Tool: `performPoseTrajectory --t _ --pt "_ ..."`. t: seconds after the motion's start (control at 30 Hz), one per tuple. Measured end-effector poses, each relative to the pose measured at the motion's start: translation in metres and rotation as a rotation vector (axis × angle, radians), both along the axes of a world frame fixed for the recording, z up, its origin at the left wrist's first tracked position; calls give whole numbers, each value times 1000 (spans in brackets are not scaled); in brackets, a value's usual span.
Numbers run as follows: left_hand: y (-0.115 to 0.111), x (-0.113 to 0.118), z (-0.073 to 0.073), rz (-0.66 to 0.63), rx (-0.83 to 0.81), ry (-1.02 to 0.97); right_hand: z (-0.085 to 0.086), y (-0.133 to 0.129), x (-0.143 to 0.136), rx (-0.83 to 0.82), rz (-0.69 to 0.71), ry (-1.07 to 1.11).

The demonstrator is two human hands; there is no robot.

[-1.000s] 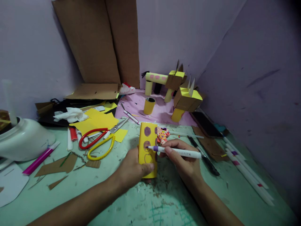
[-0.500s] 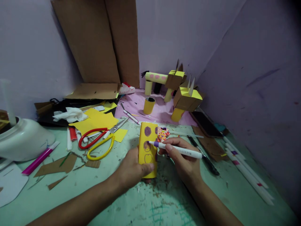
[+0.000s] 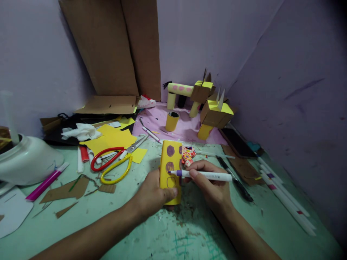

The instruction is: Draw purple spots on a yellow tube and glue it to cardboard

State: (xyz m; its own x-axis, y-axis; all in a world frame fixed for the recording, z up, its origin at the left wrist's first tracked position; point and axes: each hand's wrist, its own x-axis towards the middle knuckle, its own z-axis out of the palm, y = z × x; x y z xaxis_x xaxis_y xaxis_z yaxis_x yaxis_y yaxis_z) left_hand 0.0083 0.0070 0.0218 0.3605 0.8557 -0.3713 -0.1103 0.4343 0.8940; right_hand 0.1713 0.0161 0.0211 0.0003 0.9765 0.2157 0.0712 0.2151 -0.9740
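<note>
Lower on the yellow tube than a moment ago, the violet tip of the white marker has slid to the bottom edge of the second purple spot, and the marker lies more level. The tube stands nearly upright between both hands, its paper surface smooth with softly rounded edges; an outlined shape sits below the filled spots. The left hand grasps its lower part, thumb across the front; the right hand pinches the marker.

Just beyond the right hand are a crinkled patterned scrap and a slender black tool; farther right lie a flat brown cardboard strip and smooth white sticks with coloured bands. Beyond the left hand, open scissors with red and yellow loops crowd against torn yellow paper, a crumpled white tissue behind. Left of that hand, jagged cardboard scraps, a magenta marker and a rounded, glossy white pot fill the green counter. Ahead of both hands, a short open cylinder and boxy cardboard figures stand on a wrinkled pink sheet.
</note>
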Motion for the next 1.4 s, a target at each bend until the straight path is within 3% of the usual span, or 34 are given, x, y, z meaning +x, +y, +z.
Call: performPoseTrajectory --t 1.4 --pt "-1 0 1 11 -33 46 -2 4 9 6 24 -26"
